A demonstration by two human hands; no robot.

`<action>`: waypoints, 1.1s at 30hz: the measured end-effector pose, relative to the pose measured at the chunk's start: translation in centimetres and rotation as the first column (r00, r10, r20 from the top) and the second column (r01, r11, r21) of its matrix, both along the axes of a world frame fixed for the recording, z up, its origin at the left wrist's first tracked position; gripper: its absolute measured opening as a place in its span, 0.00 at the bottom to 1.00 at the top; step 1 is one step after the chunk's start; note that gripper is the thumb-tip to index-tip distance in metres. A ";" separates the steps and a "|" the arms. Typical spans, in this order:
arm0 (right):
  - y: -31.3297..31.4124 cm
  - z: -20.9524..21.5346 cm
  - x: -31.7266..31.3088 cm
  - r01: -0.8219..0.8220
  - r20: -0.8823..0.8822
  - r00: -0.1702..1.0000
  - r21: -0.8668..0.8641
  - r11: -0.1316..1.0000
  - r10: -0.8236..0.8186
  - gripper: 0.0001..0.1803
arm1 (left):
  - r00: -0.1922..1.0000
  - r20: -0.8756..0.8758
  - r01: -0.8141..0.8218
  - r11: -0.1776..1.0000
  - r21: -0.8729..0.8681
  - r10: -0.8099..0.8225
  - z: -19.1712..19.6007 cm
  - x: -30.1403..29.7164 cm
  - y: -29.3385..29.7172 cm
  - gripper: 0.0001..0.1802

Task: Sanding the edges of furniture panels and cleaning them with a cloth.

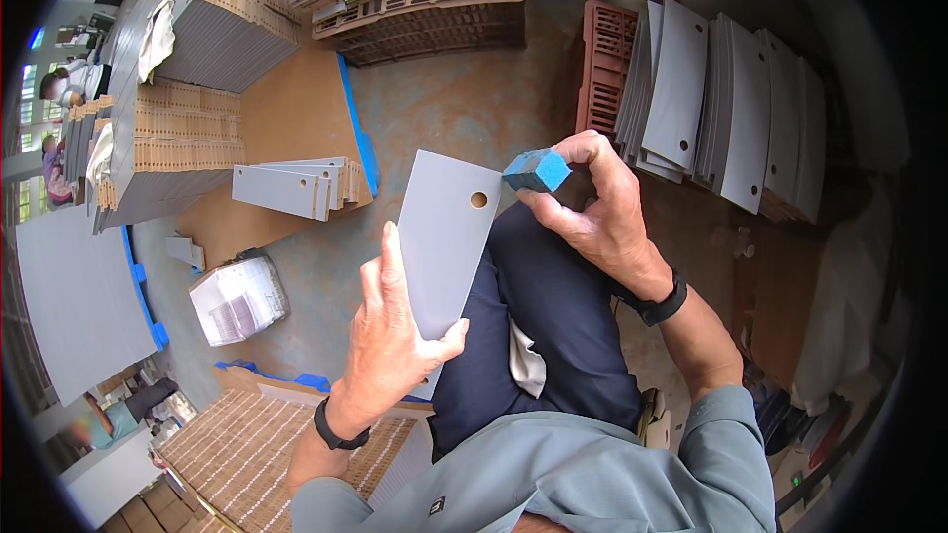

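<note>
My left hand [390, 336] grips a flat grey panel [444, 237] by its lower part, thumb on one long edge and fingers along the other. The panel is held tilted above my lap, and one round hole shows near its top right corner. Between the thumb and fingers of my right hand [604, 207] is a blue sponge block [538, 171]. The block is right beside the panel's upper right edge; whether they touch I cannot tell.
A reddish-brown crate [604, 64] with leaning grey panels [741, 109] stands at the right. Ahead is a brown slatted crate [434, 15]. At the left, stacked panels [188, 128] rest on a brown board [296, 104], with a white box [237, 301] nearer. Other people are in the left background.
</note>
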State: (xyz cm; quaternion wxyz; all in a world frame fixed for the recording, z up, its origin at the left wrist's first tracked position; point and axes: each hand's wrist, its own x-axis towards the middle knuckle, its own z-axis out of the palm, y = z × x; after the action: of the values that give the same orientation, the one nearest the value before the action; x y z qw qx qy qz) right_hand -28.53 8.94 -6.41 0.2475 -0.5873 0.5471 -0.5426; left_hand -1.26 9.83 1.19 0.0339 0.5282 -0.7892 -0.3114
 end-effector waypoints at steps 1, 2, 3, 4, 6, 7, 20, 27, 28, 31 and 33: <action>0.0 -0.1 -0.1 0.014 -0.026 1.000 0.001 1.000 -0.014 0.19 | 1.000 0.000 0.002 1.000 0.000 -0.002 0.0 -0.1 0.0 0.74; 0.0 -0.1 -0.1 0.028 -0.053 0.998 0.001 1.000 -0.028 0.19 | 1.000 0.000 0.002 1.000 0.003 -0.002 0.1 -0.1 0.0 0.74; -0.1 -0.1 -0.1 0.025 -0.050 0.998 0.002 1.000 -0.025 0.19 | 1.000 0.003 -0.002 1.000 0.006 0.002 0.1 -0.1 0.0 0.74; -0.1 -0.1 0.0 0.037 -0.034 0.999 0.006 0.999 -0.037 0.18 | 1.000 0.007 -0.005 1.000 0.007 0.005 0.1 0.0 0.0 0.74; -0.1 0.0 0.0 0.050 -0.018 0.999 0.012 0.999 -0.050 0.18 | 1.000 0.006 0.018 1.000 -0.005 -0.018 0.0 0.1 -0.1 0.74; 0.0 0.1 0.0 0.035 -0.029 0.999 -0.013 0.999 -0.035 0.18 | 1.000 0.006 0.020 1.000 -0.004 -0.020 0.1 0.0 -0.1 0.74; -0.1 -0.2 0.2 0.013 -0.066 0.998 -0.041 0.999 -0.016 0.18 | 1.000 0.014 0.020 1.000 -0.011 -0.019 0.2 -0.2 -0.2 0.73; -0.1 -0.1 0.1 0.040 -0.077 0.996 -0.073 0.997 -0.046 0.18 | 1.000 0.012 0.023 1.000 -0.020 -0.023 0.1 -0.2 -0.2 0.74; -0.2 -0.2 0.1 0.027 -0.077 0.996 -0.064 0.998 -0.032 0.18 | 1.000 0.012 0.024 1.000 -0.020 -0.023 0.2 -0.2 -0.3 0.74; -0.5 -0.4 0.0 0.044 -0.087 0.995 -0.063 0.997 -0.049 0.18 | 1.000 0.006 0.018 1.000 -0.011 -0.018 0.1 -0.2 -0.3 0.74; -0.5 -0.4 0.0 0.075 -0.096 0.992 -0.073 0.995 -0.081 0.18 | 1.000 0.008 0.015 1.000 -0.013 -0.015 0.0 -0.1 -0.2 0.74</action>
State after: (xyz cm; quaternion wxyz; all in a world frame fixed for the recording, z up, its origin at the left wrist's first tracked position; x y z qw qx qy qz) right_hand -28.52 8.46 -6.79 0.1783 -0.5998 0.5622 -0.5407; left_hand -1.40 9.59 1.22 0.0319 0.5231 -0.7953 -0.3045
